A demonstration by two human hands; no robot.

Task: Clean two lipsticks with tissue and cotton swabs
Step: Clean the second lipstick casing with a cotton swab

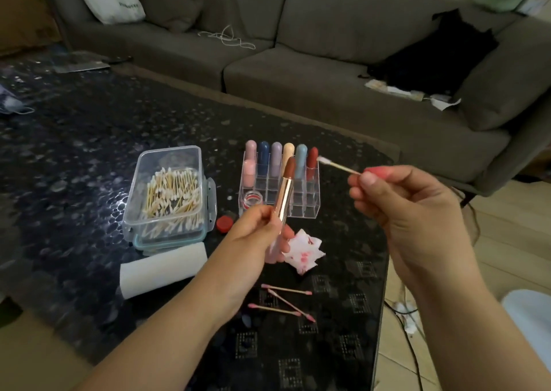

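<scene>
Left fingers grip a lipstick, right fingers pinch a swab, before the organizer.

Both bare forearms rise from the frame's lower edge. The left hand, at centre, curls its fingers in a grip (thumb toward the camera). The right hand, at centre right, pinches thumb against forefinger, remaining fingers curled.

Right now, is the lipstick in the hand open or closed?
Open. The left hand holds the lipstick with no cap on: its brown-red tip sticks out above the shiny gold tube.
</scene>
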